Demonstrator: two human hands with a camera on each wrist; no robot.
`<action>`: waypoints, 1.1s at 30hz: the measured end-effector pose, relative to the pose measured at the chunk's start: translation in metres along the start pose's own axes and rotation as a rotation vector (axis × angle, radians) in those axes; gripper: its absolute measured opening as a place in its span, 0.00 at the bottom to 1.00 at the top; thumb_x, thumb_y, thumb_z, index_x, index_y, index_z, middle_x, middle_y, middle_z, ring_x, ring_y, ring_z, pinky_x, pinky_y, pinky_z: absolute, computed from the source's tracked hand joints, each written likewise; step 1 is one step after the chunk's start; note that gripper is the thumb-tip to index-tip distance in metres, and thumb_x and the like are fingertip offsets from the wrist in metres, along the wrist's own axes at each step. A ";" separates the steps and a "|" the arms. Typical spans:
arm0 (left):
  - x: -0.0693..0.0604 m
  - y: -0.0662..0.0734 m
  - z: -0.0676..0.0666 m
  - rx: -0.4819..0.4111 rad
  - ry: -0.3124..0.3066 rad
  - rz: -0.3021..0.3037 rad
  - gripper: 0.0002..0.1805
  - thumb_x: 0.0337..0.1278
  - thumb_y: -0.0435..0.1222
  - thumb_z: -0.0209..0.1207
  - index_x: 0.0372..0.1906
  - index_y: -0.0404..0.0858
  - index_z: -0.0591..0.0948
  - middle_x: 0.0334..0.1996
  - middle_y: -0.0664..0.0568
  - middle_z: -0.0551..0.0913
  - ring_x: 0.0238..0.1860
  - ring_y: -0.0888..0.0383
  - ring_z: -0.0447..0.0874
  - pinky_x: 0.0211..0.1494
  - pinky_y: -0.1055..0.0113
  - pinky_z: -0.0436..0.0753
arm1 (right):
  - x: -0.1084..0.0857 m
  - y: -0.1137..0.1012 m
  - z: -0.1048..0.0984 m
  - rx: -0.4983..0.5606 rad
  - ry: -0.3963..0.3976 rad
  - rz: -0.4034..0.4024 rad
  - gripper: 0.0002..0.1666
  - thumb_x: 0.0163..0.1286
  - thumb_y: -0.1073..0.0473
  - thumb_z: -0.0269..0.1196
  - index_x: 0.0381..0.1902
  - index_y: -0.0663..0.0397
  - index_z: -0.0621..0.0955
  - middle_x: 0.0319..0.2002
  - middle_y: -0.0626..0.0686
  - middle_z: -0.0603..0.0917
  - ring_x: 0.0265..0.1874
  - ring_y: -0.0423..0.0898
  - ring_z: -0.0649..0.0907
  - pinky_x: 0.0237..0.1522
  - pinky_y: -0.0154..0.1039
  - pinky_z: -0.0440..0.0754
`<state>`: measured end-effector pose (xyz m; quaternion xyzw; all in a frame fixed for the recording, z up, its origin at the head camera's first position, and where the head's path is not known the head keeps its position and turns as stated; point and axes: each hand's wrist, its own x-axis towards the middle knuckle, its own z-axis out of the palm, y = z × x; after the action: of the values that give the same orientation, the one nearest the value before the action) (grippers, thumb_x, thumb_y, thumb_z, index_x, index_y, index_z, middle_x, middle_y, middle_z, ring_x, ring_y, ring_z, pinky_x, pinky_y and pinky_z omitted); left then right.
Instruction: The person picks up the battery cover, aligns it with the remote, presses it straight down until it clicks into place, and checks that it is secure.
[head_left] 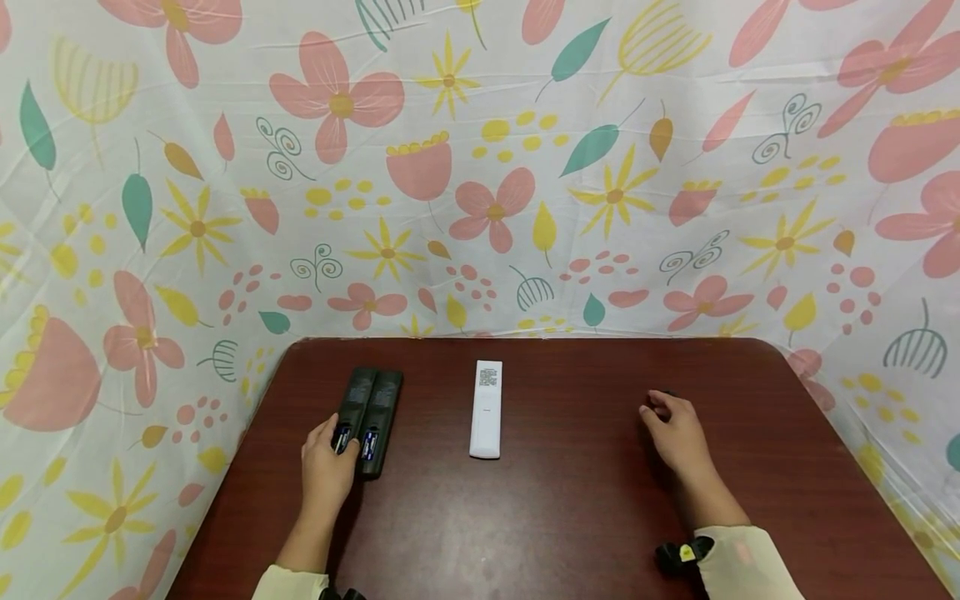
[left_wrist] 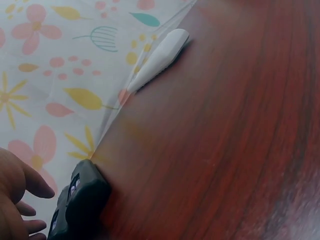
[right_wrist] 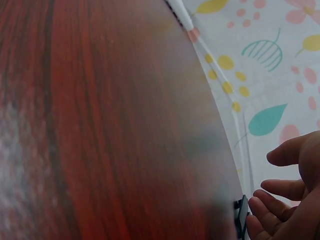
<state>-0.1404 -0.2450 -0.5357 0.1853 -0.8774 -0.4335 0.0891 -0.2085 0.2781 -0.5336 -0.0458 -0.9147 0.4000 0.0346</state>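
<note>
Two black remote controls (head_left: pixel 380 425) lie side by side at the table's left, with batteries showing in their uncovered compartments. My left hand (head_left: pixel 330 458) is over the near end of the left one, thumb and fingers apart; whether it touches is unclear. In the left wrist view its fingers (left_wrist: pixel 37 182) are loosely spread beside the dark remotes (left_wrist: pixel 82 197). On the right, my right hand (head_left: pixel 677 433) has loosely bent fingers beside a small, thin black piece (right_wrist: pixel 242 218), mostly hidden in the head view. Its fingertips are close to that piece; contact cannot be made out.
A white remote control (head_left: pixel 486 417) lies face down near the middle of the brown table (head_left: pixel 562 500). Behind the table and at its sides hangs a flower-patterned cloth (head_left: pixel 480 250).
</note>
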 end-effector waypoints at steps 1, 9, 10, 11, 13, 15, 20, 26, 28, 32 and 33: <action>0.001 0.000 -0.001 0.002 -0.002 -0.002 0.36 0.64 0.35 0.59 0.76 0.31 0.64 0.73 0.32 0.63 0.73 0.33 0.57 0.73 0.37 0.62 | 0.000 0.001 -0.001 0.003 -0.008 0.006 0.32 0.79 0.54 0.53 0.72 0.69 0.67 0.67 0.72 0.66 0.62 0.65 0.74 0.62 0.59 0.71; 0.003 -0.004 -0.010 0.023 -0.073 -0.028 0.37 0.67 0.36 0.57 0.77 0.30 0.60 0.74 0.29 0.59 0.74 0.30 0.54 0.73 0.34 0.62 | 0.000 0.007 -0.006 -0.016 -0.013 0.020 0.32 0.80 0.53 0.52 0.72 0.69 0.67 0.68 0.74 0.65 0.62 0.66 0.74 0.59 0.61 0.73; 0.003 -0.004 -0.011 0.031 -0.079 -0.027 0.37 0.67 0.36 0.57 0.77 0.29 0.60 0.74 0.29 0.59 0.74 0.30 0.54 0.73 0.34 0.62 | 0.000 0.007 -0.007 -0.018 -0.012 0.020 0.32 0.80 0.53 0.52 0.72 0.70 0.67 0.67 0.74 0.65 0.62 0.66 0.74 0.59 0.61 0.73; 0.003 -0.004 -0.012 0.038 -0.080 -0.023 0.37 0.67 0.36 0.57 0.77 0.29 0.60 0.74 0.29 0.59 0.74 0.29 0.55 0.73 0.34 0.62 | 0.000 0.008 -0.007 -0.021 -0.011 0.018 0.32 0.80 0.53 0.52 0.72 0.70 0.67 0.67 0.74 0.65 0.62 0.66 0.74 0.59 0.61 0.73; 0.004 -0.004 -0.014 0.054 -0.084 -0.019 0.37 0.67 0.36 0.57 0.76 0.28 0.60 0.73 0.28 0.60 0.73 0.29 0.56 0.73 0.34 0.62 | 0.000 0.009 -0.007 -0.021 -0.009 0.013 0.32 0.79 0.54 0.53 0.71 0.71 0.67 0.67 0.75 0.65 0.61 0.67 0.74 0.59 0.61 0.74; 0.004 -0.005 -0.016 0.064 -0.095 -0.021 0.37 0.67 0.36 0.57 0.76 0.28 0.60 0.73 0.28 0.61 0.73 0.29 0.57 0.73 0.35 0.61 | 0.000 0.010 -0.008 -0.023 -0.015 0.016 0.32 0.80 0.53 0.52 0.72 0.70 0.67 0.67 0.75 0.65 0.62 0.67 0.74 0.59 0.61 0.74; 0.004 -0.005 -0.018 0.078 -0.137 -0.042 0.38 0.67 0.35 0.55 0.77 0.28 0.57 0.73 0.27 0.60 0.73 0.29 0.57 0.73 0.34 0.62 | -0.001 0.011 -0.011 -0.030 -0.035 0.031 0.33 0.80 0.51 0.51 0.73 0.69 0.65 0.67 0.74 0.65 0.63 0.68 0.73 0.60 0.63 0.73; 0.006 -0.006 -0.018 0.115 -0.140 -0.041 0.37 0.65 0.35 0.55 0.76 0.27 0.59 0.72 0.25 0.62 0.72 0.27 0.58 0.73 0.35 0.61 | -0.002 0.013 -0.012 -0.038 -0.056 0.054 0.35 0.81 0.49 0.50 0.74 0.69 0.63 0.67 0.74 0.64 0.64 0.68 0.72 0.60 0.64 0.73; 0.006 -0.006 -0.019 0.118 -0.143 -0.043 0.37 0.65 0.35 0.55 0.76 0.26 0.60 0.72 0.25 0.61 0.72 0.27 0.57 0.73 0.35 0.61 | -0.001 0.014 -0.012 -0.040 -0.059 0.061 0.36 0.81 0.48 0.49 0.74 0.69 0.63 0.68 0.75 0.64 0.64 0.68 0.72 0.61 0.64 0.72; 0.006 -0.006 -0.019 0.116 -0.156 -0.053 0.37 0.66 0.35 0.55 0.76 0.26 0.59 0.72 0.25 0.60 0.72 0.27 0.56 0.73 0.35 0.61 | 0.001 0.015 -0.013 -0.047 -0.058 0.071 0.36 0.81 0.49 0.50 0.74 0.69 0.63 0.68 0.75 0.64 0.64 0.68 0.72 0.61 0.64 0.72; 0.006 -0.006 -0.019 0.116 -0.157 -0.053 0.37 0.66 0.35 0.55 0.76 0.26 0.59 0.72 0.25 0.60 0.72 0.27 0.56 0.73 0.35 0.61 | 0.001 0.015 -0.013 -0.049 -0.058 0.074 0.36 0.81 0.49 0.50 0.74 0.69 0.63 0.68 0.75 0.64 0.65 0.68 0.72 0.61 0.64 0.72</action>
<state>-0.1381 -0.2649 -0.5291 0.1790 -0.9001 -0.3972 -0.0025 -0.2075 0.2974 -0.5357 -0.0689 -0.9226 0.3794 -0.0080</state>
